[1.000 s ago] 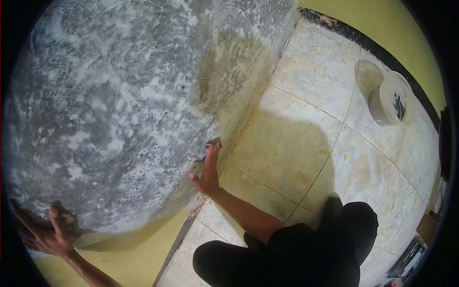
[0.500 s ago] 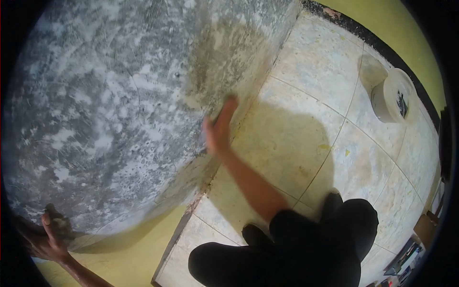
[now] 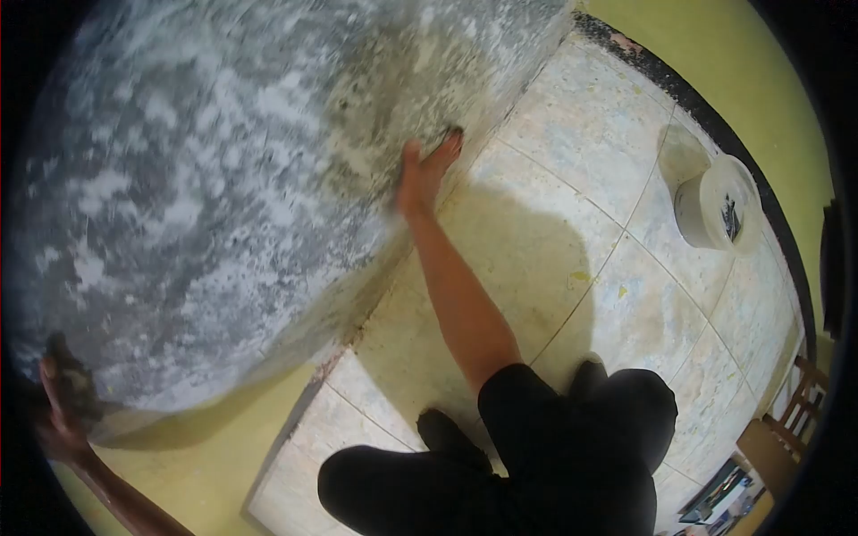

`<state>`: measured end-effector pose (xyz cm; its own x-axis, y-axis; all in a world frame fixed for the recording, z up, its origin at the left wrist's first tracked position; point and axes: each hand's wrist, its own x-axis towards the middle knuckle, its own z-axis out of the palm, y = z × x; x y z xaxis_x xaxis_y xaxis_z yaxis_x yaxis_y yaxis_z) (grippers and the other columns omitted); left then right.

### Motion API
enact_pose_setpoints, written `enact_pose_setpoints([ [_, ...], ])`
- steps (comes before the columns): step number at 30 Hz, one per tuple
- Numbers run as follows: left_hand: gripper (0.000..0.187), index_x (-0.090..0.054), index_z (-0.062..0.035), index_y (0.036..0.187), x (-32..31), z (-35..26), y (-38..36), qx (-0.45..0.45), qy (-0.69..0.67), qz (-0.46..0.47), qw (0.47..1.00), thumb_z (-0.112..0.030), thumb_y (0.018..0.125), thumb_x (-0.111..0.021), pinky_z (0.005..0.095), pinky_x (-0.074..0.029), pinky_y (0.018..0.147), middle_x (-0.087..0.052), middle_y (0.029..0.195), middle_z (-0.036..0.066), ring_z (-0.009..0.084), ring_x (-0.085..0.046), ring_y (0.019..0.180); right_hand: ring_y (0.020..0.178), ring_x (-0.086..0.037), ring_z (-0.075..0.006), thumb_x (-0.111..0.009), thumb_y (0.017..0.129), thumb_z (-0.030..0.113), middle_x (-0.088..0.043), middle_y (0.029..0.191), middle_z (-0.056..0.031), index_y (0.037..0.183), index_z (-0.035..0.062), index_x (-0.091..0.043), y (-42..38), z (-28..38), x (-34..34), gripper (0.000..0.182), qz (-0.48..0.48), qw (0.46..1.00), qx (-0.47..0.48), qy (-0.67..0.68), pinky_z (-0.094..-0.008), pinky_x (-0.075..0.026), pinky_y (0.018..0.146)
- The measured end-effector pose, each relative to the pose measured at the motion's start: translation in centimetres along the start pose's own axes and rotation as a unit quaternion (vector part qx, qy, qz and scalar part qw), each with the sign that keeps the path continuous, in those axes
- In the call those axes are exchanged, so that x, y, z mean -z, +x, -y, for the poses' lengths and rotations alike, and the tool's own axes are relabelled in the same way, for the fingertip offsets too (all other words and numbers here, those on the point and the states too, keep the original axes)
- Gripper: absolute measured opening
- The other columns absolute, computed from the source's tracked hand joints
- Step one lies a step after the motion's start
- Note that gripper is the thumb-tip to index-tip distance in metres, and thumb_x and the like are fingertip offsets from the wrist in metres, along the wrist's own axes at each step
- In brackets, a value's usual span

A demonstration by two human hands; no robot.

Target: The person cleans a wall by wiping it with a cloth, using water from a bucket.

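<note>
Patchy grey and white plaster covers the wall surface (image 3: 223, 170) on the left, with a damp brownish area near its corner. Against that area, by the wall's lower edge, lies my right hand (image 3: 425, 179), its thumb spread from stretched fingers; anything under the palm is hidden. At the far left my left hand (image 3: 63, 420) rests at the outer edge of the plastered surface, thumb raised and apart, other fingers dark and partly hidden in shadow. No held object is visible in either hand.
A whitish plastic bucket (image 3: 706, 210) with dark items inside stands on the tiled floor (image 3: 572, 134) at the right. My dark-clothed knees are at the bottom. A wooden chair (image 3: 786, 429) stands at the lower right. Yellow wall (image 3: 214, 473) shows below the plaster.
My right hand has moved up along the wall toward the corner area, and its arm is straighter. The view has shifted, so the bucket and my left hand appear further left.
</note>
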<state>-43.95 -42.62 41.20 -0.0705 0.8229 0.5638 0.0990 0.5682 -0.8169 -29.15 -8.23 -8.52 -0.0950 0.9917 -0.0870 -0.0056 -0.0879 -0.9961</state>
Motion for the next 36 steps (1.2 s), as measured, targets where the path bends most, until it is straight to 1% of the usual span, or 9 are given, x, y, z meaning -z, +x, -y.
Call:
enact_pose_setpoints([
  [2,0.071,-0.052,-0.0006,0.132,-2.6,2.7,-1.3,0.022,-0.161,0.096,0.982,-0.057,0.09,-0.053,0.0337,-0.043,0.094,-0.058,0.129,0.014,0.025,-0.058,0.113,0.144,0.015,-0.0308,-0.031,0.096,0.058,0.012,0.156,-0.0194,0.148,-0.0008,0.007,-0.4,-0.2,0.8,0.088,0.034,0.983,0.016,0.178,-0.0435,0.006,0.116],
  [6,0.068,-0.054,-0.0012,0.128,-2.5,1.5,-1.2,0.029,-0.131,0.142,0.981,-0.057,0.09,-0.053,0.0335,-0.043,0.09,-0.059,0.124,0.013,0.0236,-0.058,0.107,0.144,0.012,-0.0362,-0.032,0.097,0.055,0.009,0.155,-0.0241,0.149,0.0023,0.011,-17.2,-0.1,-1.9,0.085,0.093,0.969,0.222,0.061,-0.0455,0.003,0.116],
  [14,0.063,-0.06,-0.0022,0.122,0.4,-1.2,0.9,0.023,-0.019,0.155,0.987,-0.056,0.09,-0.053,0.033,-0.045,0.08,-0.063,0.114,0.013,0.0208,-0.059,0.093,0.144,0.013,-0.0325,-0.035,0.098,0.053,0.01,0.157,-0.018,0.148,-0.0033,0.006,0.7,2.1,1.2,0.086,0.012,0.989,-0.039,0.14,-0.0454,0.004,0.117],
  [19,0.06,-0.063,-0.0028,0.118,1.7,-2.7,1.7,0.025,0.021,0.111,0.993,-0.055,0.091,-0.053,0.0328,-0.045,0.075,-0.065,0.107,0.013,0.019,-0.06,0.085,0.142,0.011,-0.0427,-0.041,0.095,0.053,0.01,0.155,-0.025,0.148,-0.0022,0.007,-20.2,-1.5,-2.8,0.091,0.113,0.962,0.237,0.068,-0.0526,0.001,0.115],
  [22,0.058,-0.065,-0.0032,0.115,1.9,-3.1,1.8,0.027,0.028,0.09,0.995,-0.055,0.091,-0.053,0.0326,-0.046,0.071,-0.067,0.103,0.013,0.018,-0.06,0.08,0.145,0.005,-0.037,-0.036,0.1,0.035,0.008,0.155,-0.0243,0.148,-0.0013,0.006,-18.8,-0.2,-1.9,0.073,0.098,0.962,0.252,0.035,-0.0452,0.001,0.117],
  [24,0.057,-0.066,-0.0034,0.114,2.1,-3.3,1.9,0.033,0.038,0.094,0.994,-0.054,0.091,-0.053,0.0325,-0.046,0.069,-0.068,0.101,0.013,0.0173,-0.06,0.076,0.143,0.008,-0.0416,-0.037,0.095,0.058,0.011,0.154,-0.0254,0.147,-0.0016,0.011,-10.4,-1.9,-2.4,0.092,0.049,0.972,0.228,0.003,-0.0514,0.001,0.115],
  [30,0.055,-0.07,-0.0042,0.109,3.5,-3.7,1.7,0.057,0.101,0.214,0.97,-0.054,0.091,-0.053,0.0322,-0.047,0.062,-0.07,0.093,0.012,0.0152,-0.061,0.066,0.144,0.007,-0.0403,-0.043,0.094,0.055,0.01,0.155,-0.0243,0.148,0.0006,0.009,-5.4,0.0,-1.1,0.093,0.039,0.991,0.107,0.067,-0.0484,0.001,0.116],
  [33,0.056,-0.068,-0.005,0.114,3.0,-3.5,2.4,0.043,0.053,0.074,0.995,-0.053,0.089,-0.056,0.0309,-0.048,0.071,-0.069,0.103,0.013,0.0177,-0.064,0.08,0.143,0.009,-0.0428,-0.046,0.093,0.054,0.01,0.154,-0.0269,0.147,-0.0019,0.01,-17.4,0.6,-1.5,0.096,0.1,0.949,0.296,0.028,-0.052,0.001,0.115],
  [36,0.057,-0.067,-0.0051,0.116,2.7,-4.0,2.7,0.022,0.027,0.014,0.999,-0.054,0.088,-0.057,0.0311,-0.049,0.075,-0.069,0.106,0.014,0.0194,-0.065,0.084,0.142,0.01,-0.0446,-0.045,0.092,0.056,0.011,0.153,-0.0276,0.146,-0.0035,0.011,-13.4,0.6,-1.2,0.098,0.107,0.974,0.199,-0.007,-0.0544,0.002,0.114],
])
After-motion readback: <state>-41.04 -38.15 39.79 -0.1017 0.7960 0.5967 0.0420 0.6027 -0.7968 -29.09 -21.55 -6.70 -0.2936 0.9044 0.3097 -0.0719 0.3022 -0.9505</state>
